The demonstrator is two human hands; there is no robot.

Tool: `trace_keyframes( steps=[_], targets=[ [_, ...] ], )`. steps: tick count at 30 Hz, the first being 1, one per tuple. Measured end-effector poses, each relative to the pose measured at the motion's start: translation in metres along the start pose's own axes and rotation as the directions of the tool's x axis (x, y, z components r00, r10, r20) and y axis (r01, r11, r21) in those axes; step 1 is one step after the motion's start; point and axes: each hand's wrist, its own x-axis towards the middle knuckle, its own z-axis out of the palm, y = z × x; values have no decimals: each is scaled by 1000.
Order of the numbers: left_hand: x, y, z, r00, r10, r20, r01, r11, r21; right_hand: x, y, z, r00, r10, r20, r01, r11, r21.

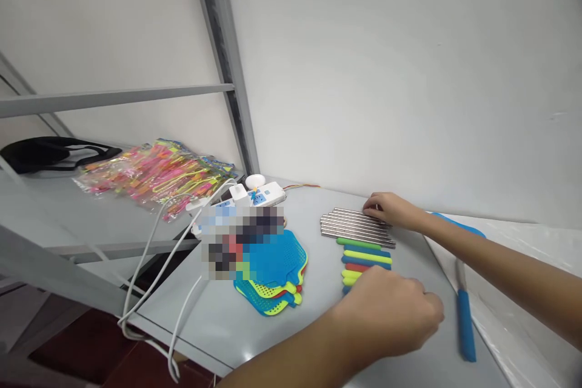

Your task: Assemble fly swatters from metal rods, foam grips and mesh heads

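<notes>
My right hand [386,209] reaches in from the right and its bent fingers close over the far side of a row of shiny metal rods [350,224]. Closer to me, my left hand [391,309] is curled into a fist; whatever it may hold is hidden. It partly covers a row of coloured plastic handles [368,257] in green, blue, yellow and red. Left of these lies a pile of perforated fly swatter heads [277,260], blue on top. Under my right forearm, a blue handle [466,324] joins a metal rod.
A power strip [273,194] with a white plug and white cables [157,254] sits at the back left. Bagged colourful items [159,173] and a black object [40,154] rest on the grey shelf. Clear plastic sheeting [522,285] covers the right side. Part of the picture is pixelated.
</notes>
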Motion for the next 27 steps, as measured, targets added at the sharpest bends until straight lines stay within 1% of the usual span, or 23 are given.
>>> trace_keyframes(
  steps=[4, 8, 10, 14, 17, 19, 21, 22, 24, 25, 27],
  targets=[
    [0, 1, 6, 1000, 27, -13, -28, 999, -34, 1, 1, -2, 996, -68, 62, 68, 998, 2],
    [0, 1, 5, 999, 38, -38, -40, 998, -45, 1, -2, -4, 994, -94, 54, 94, 996, -7],
    [0, 2, 2, 999, 41, -28, -42, 998, -42, 1, -4, -5, 997, -67, 24, 68, 998, -14],
    [2, 3, -3, 998, 39, 47, -38, 999, -34, -12, -9, -13, 995, 57, -81, -58, 998, -12],
    [4, -3, -14, 996, 21, 82, -18, 999, -43, -39, -16, -23, 973, 127, -191, -126, 992, 14],
    [5, -12, -29, 997, -21, 79, 27, 996, -83, -65, -21, -28, 950, 154, -270, -146, 988, 50],
    [5, -22, -47, 995, -86, 43, 92, 979, -180, -95, -24, -30, 935, 161, -316, -141, 986, 85],
    [4, -27, -54, 992, -110, 58, 120, 969, -214, -111, -25, -29, 938, 155, -310, -134, 987, 89],
    [3, -32, -66, 975, -159, 156, 191, 958, -214, -141, -24, -24, 955, 138, -262, -122, 990, 77],
    [2, -32, -69, 964, -164, 211, 205, 961, -188, -155, -24, -20, 963, 125, -239, -113, 992, 65],
    [1, -29, -69, 942, -156, 297, 195, 975, -108, -177, -20, -11, 971, 73, -226, -68, 997, 31]
  ],
)
